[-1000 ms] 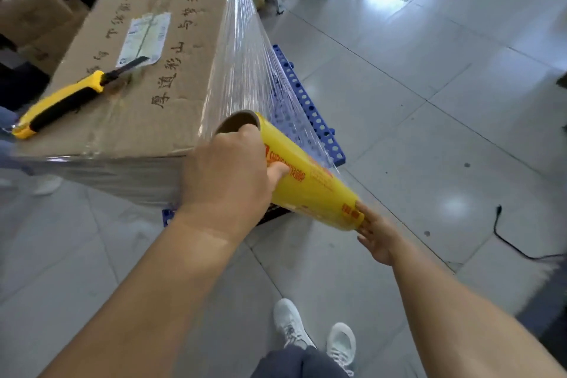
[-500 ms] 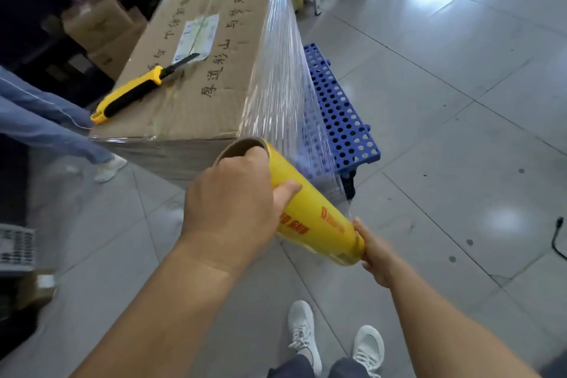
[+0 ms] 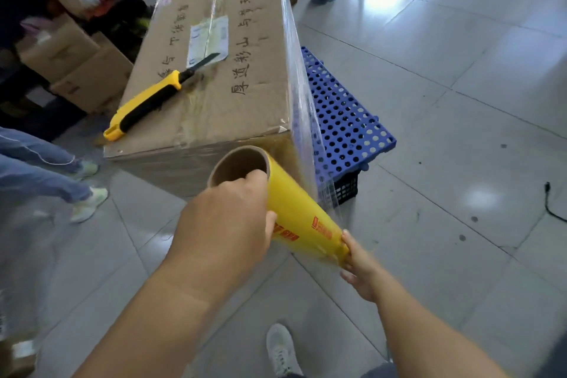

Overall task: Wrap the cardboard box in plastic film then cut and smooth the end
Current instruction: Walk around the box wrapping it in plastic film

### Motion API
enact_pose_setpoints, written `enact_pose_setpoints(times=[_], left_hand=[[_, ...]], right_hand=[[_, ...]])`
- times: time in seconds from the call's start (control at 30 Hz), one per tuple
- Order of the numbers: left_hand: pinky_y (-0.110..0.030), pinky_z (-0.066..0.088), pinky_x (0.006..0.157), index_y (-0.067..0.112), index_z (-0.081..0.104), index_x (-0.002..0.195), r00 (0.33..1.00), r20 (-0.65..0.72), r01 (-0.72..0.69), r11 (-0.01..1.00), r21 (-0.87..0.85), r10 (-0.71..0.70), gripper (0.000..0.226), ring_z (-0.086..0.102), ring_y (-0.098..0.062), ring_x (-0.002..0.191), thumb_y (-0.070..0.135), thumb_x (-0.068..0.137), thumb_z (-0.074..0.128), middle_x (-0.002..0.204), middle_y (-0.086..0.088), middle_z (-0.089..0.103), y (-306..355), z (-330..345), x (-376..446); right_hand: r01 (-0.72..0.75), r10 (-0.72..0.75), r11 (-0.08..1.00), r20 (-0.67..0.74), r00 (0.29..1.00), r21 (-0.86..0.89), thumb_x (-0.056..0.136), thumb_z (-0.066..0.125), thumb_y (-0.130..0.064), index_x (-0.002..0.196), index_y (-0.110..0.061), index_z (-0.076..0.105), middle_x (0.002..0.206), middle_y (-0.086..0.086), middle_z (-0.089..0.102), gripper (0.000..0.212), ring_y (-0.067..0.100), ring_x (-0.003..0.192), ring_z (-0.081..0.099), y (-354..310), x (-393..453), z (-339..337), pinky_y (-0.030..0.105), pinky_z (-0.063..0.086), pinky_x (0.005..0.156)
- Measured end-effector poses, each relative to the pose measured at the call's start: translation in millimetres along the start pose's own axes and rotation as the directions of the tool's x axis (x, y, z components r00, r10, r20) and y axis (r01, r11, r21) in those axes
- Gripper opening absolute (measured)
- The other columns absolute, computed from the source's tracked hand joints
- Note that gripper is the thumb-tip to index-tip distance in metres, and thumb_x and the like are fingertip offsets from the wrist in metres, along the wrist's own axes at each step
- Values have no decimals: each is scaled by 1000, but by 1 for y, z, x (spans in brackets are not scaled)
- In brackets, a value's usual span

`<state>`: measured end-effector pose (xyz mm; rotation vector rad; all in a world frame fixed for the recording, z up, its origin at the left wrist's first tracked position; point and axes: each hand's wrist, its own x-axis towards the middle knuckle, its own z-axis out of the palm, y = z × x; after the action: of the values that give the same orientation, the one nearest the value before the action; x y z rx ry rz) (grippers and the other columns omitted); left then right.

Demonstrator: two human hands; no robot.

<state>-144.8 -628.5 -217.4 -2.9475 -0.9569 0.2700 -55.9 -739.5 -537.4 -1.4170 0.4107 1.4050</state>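
L hand (image 3: 227,224) grips the near end of the yellow roll of plastic film (image 3: 297,215), fingers curled over the tube rim; R hand (image 3: 357,264) cups the far end (fingers half bent). Clear film (image 3: 302,120) stretches to the big brown cardboard box (image 3: 221,77) on a blue perforated pallet (image 3: 343,120).

The right hand (image 3: 360,264) is smeared by motion at the low end of the yellow film roll (image 3: 302,218), its fingertips hidden behind that end; the left hand (image 3: 227,224) covers part of the roll's near rim; the brown cardboard box (image 3: 214,70) hides most of the blue perforated plastic pallet (image 3: 343,120); a bystander's blue-trousered legs (image 3: 33,169) run off the left edge; shelf clutter behind blurs beyond telling
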Motion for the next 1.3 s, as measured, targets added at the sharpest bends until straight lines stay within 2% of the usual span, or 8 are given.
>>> enact_pose_setpoints(times=[0.07,0.23,0.57,0.73,0.9,1.07,1.2,1.3], left_hand=[[-29,37,61,25,38,93,998,-13,-64,997,-31,64,21,56,-21,81,42,90,49,83,5,51,-18,5,-3],[-38,50,66,23,44,103,979,-80,-192,980,-51,188,23,57,-24,83,19,85,58,86,6,54,-60,17,2],[-22,32,45,22,48,73,886,-319,-350,937,13,336,35,41,-19,49,53,77,63,57,8,37,-45,9,11],[-18,25,39,18,55,68,865,-186,-458,885,88,466,34,52,-19,42,21,53,85,51,5,54,-71,15,-2],[-11,10,44,20,47,61,799,-275,-543,838,50,535,37,49,-24,32,40,59,79,43,1,52,-92,16,7],[-16,16,41,20,50,67,725,-229,-617,760,204,650,44,55,-20,37,28,46,88,48,3,56,-128,24,10],[-28,30,56,22,37,86,703,-293,-651,752,101,648,33,64,-30,79,48,83,59,83,-4,62,-145,20,20],[-30,29,58,23,38,86,647,-353,-697,711,86,676,35,60,-30,83,57,85,46,75,-2,50,-148,19,17]], right_hand=[[10,-12,995,18,1000,100,91,45,-57,129,-25,49,125,-1,60,50,8,93,62,12,1,23,31,38,101],[34,-33,941,-9,999,336,96,44,-42,95,-23,51,77,-4,57,19,-1,36,50,32,3,67,15,41,46],[103,-14,873,-186,982,478,89,53,-52,115,-18,57,100,2,63,43,13,78,57,48,-13,74,25,45,64],[85,-21,789,-112,993,608,93,52,-37,127,-19,53,130,1,54,38,19,130,43,72,-13,86,31,34,108],[214,-29,771,-302,953,600,76,63,-56,82,-23,66,75,-9,72,34,10,81,65,76,-6,115,19,40,48],[279,-123,683,-270,955,675,93,48,-41,127,-21,59,123,-1,64,41,11,102,56,95,-11,144,25,40,83],[338,-87,738,-414,906,585,86,59,-50,124,-20,60,122,-1,64,49,16,110,57,111,-16,172,30,38,95],[336,-95,703,-385,918,627,88,53,-54,128,-21,54,127,-1,59,51,17,118,54,125,-17,186,35,36,103]])
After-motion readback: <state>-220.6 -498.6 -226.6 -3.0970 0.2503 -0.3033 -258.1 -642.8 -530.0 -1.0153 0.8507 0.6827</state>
